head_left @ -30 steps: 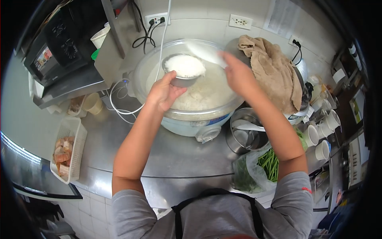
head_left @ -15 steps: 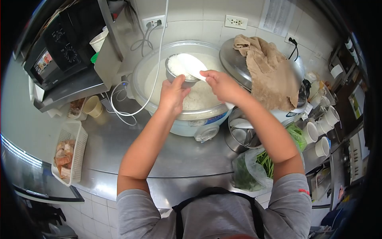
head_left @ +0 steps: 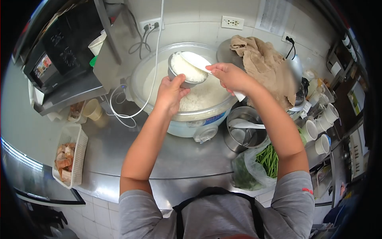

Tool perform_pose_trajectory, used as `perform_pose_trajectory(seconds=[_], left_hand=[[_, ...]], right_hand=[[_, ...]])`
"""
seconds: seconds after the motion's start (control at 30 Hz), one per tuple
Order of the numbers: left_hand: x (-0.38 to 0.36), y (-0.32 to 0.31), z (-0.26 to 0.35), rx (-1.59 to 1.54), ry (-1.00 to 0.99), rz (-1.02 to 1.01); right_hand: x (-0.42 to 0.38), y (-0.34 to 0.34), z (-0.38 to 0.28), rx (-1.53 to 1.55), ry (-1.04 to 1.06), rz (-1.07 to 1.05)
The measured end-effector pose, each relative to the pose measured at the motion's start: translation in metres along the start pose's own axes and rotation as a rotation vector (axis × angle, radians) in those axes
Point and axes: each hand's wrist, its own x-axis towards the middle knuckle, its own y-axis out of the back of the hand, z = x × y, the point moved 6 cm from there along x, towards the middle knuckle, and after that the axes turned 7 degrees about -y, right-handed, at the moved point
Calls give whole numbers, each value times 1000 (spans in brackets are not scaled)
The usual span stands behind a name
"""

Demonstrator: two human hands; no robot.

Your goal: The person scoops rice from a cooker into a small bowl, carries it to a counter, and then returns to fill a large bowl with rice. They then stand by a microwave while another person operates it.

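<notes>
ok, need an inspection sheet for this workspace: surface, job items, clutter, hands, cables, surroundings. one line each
Surface: metal counter, shiny, seam along the front.
Job items: metal bowl heaped with white rice, above a large tub of rice; white paddle at the heap, contact unclear.
Clutter: metal pot with white spoon, bagged green beans, white basket of chunks, brown cloth.
Hands: left hand holds the bowl; right hand grips the paddle.
Cables: white cable crosses in front of the tub's rim in view; touching, cannot tell.
Surroundings: microwave left, wall outlets behind.
</notes>
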Motion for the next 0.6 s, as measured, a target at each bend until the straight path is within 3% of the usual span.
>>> perform_pose_trajectory(seconds=[0.1,0.2,0.33,0.4,0.47,0.57,0.6], left_hand=[[1,4,-2,-70,17,37],[5,4,-4,-158,3,79],[5,17,-10,-273,28,116],[4,22,-8,-255,25,85],[4,25,-12,-266,45,49],[-1,16,-8,-307,61,23],[-5,11,-3,-321,57,29]], right_hand=[[-1,14,11,202,-69,-2],[-8,13,29,214,-81,17],[-37,20,65,-171,-135,61],[-61,46,90,-651,429,467],[-115,63,66,-777,215,344],[-147,61,72,-1024,-355,232],[-143,54,80,-1073,-369,194]])
